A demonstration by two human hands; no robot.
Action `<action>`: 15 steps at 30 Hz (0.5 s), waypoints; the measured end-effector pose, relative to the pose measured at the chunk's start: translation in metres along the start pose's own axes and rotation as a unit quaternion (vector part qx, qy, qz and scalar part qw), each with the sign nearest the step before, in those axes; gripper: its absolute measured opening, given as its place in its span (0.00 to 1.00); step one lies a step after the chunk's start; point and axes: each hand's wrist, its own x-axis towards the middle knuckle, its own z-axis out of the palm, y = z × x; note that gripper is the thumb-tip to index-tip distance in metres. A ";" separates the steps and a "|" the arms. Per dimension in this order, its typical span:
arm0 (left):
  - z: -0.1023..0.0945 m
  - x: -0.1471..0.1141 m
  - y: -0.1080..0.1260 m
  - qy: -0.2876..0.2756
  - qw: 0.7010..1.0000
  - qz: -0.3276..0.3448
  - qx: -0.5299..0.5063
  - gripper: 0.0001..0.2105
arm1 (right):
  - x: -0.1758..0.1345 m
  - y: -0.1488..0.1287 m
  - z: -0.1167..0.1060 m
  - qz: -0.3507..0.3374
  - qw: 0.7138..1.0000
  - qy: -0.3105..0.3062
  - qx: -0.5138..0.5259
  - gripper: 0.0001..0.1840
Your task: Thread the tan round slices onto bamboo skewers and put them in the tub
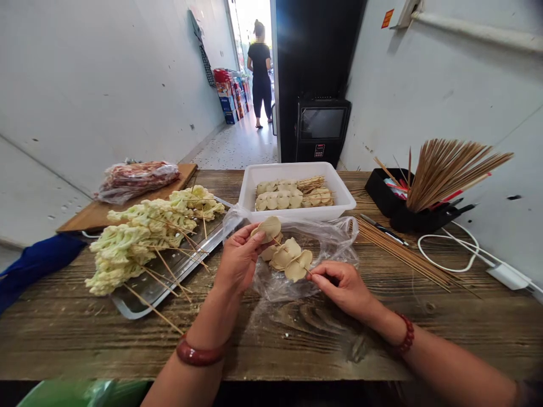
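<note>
My left hand (235, 257) pinches a thin, round, pale slice (270, 226) between thumb and fingers. My right hand (345, 287) is closed on the end of a bamboo skewer (308, 272), which carries several overlapping pale slices (292, 260). The skewer's tip points up toward the slice in my left hand; whether it has pierced that slice I cannot tell. Beneath both hands lies a crumpled clear plastic bag (333, 240). Just beyond it a white plastic tub (297, 214) holds rows of skewered slices (278, 199).
At left, skewered cauliflower (127, 243) lies on a metal tray (180, 278), beside wrapped meat (138, 178) on a wooden board (76, 221). At right are loose skewers (403, 252), a black holder (377, 189) with bundled skewers (445, 172) and a white cable (449, 270). A person (259, 68) stands near the doorway.
</note>
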 end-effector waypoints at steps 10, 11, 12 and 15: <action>0.000 0.001 -0.002 0.015 1.000 0.006 -0.003 0.16 | -0.001 0.001 -0.001 -0.002 1.000 0.005 0.000 0.09; -0.001 0.001 -0.002 0.014 1.000 0.005 -0.003 0.16 | -0.001 0.002 -0.001 -0.002 1.000 0.005 -0.001 0.09; -0.001 0.002 -0.001 0.014 1.000 0.005 -0.003 0.16 | -0.001 0.002 -0.001 -0.002 1.000 0.006 -0.003 0.10; 0.000 0.002 -0.001 0.018 1.000 0.004 -0.002 0.17 | -0.001 0.004 0.000 -0.002 1.000 0.008 -0.005 0.10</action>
